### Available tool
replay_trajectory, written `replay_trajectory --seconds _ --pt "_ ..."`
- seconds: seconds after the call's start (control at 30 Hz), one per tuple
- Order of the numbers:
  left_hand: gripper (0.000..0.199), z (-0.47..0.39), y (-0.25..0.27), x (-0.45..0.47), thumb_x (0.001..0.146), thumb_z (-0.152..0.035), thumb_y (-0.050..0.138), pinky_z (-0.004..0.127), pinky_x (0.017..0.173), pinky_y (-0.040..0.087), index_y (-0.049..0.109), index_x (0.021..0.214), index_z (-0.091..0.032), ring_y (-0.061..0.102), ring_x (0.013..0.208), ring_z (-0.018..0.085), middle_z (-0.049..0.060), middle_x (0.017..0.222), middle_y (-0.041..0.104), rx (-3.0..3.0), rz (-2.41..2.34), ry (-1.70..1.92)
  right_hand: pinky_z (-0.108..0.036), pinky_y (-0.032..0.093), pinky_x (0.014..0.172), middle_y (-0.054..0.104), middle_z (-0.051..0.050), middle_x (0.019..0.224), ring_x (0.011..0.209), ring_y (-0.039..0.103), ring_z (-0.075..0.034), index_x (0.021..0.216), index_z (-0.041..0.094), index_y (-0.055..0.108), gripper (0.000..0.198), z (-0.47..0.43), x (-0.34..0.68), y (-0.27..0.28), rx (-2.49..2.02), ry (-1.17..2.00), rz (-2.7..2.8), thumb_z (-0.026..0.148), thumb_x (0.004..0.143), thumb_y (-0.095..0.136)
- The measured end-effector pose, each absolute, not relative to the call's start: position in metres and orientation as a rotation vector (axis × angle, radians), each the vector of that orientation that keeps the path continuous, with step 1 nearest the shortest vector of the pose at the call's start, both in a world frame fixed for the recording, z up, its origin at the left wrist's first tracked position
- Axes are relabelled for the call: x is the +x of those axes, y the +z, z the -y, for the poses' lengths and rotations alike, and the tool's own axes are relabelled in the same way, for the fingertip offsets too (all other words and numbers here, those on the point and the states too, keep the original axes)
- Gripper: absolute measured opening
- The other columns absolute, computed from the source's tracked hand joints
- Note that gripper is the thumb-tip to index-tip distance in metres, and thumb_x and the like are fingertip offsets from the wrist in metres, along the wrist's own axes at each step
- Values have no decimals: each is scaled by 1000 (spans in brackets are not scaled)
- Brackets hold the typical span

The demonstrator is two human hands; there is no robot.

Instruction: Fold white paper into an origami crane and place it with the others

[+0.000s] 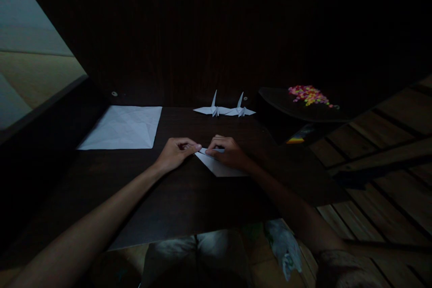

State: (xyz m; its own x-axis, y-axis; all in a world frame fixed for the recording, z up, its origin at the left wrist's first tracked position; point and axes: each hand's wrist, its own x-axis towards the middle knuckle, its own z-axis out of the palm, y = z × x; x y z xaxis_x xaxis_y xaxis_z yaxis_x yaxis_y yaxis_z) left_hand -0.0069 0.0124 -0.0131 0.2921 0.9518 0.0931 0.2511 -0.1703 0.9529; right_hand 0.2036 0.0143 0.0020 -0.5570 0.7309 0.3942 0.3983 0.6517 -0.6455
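Now, near the centre of the frame, the left hand (173, 153) is pinching the left tip of a folded white paper (221, 169) between thumb and fingers. Just beside, the right hand (231, 153) touches the same paper with bent fingers; whether they grip it, I cannot tell. Two paper cranes (215, 111) stand above, and a creased sheet (124, 128) lies at middle left.

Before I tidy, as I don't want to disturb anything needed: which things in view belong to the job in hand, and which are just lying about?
Job in hand:
folded white paper, touched by left hand and right hand
creased white sheet, likely
two origami cranes, likely

Apparently just lying about:
small multicoloured pieces
crumpled plastic bag
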Motion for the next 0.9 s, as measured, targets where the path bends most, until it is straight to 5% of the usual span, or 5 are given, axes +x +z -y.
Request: replay_trajectory --seconds 0.57,0.9 --pt "24 -6 -4 -2 67 -35 77 23 61 44 70 78 -15 59 64 12 1 70 67 1331 -869 1012 -23 37 58 57 2 64 60 50 -10 71 15 61 27 -13 202 9 -1089 1401 1657 41 72 68" --pt "20 -2 -1 2 70 -34 74 25 63 44 71 77 -15 57 63 13 1 69 65 1334 -921 1075 -22 36 56 58 3 65 60 50 -10 73 15 62 26 -8 198 15 -1077 1525 1623 41 73 67"
